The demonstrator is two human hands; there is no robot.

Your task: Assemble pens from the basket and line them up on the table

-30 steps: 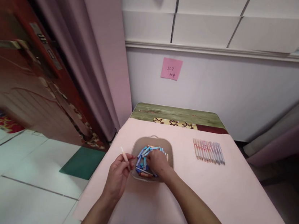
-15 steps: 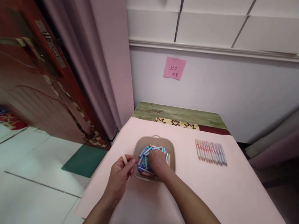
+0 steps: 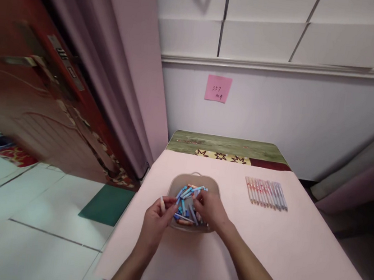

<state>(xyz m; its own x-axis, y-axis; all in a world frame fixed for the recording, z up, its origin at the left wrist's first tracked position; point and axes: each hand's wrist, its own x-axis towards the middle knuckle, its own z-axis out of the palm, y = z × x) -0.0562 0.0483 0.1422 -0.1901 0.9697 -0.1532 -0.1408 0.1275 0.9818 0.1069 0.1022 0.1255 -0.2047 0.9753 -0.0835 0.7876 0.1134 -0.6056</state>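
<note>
My left hand (image 3: 158,217) is closed around a pale cream crayon (image 3: 162,204), whose upper end sticks out above the fingers. The hand is at the left rim of a beige plastic bin (image 3: 175,179). Inside the bin lie many blue crayons (image 3: 186,193), jumbled, with a few orange-brown ones such as the crayon (image 3: 184,222) near the front wall. Over the bin's right half, my right hand (image 3: 211,210) has its fingertips pinched together among the crayons. What the pinch holds is too hidden to name.
Right of the bin, a neat row of slim pale sticks (image 3: 265,193), pinkish to grey, lies on the pink-covered table (image 3: 244,251). A pink note (image 3: 218,88) is stuck on the wall behind. At left stand a purple curtain and a reddish door (image 3: 41,108).
My right hand has lifted slightly from deep among the crayons and shifted right, uncovering more of them. My left hand has moved right, closer over the bin, still holding the cream crayon.
</note>
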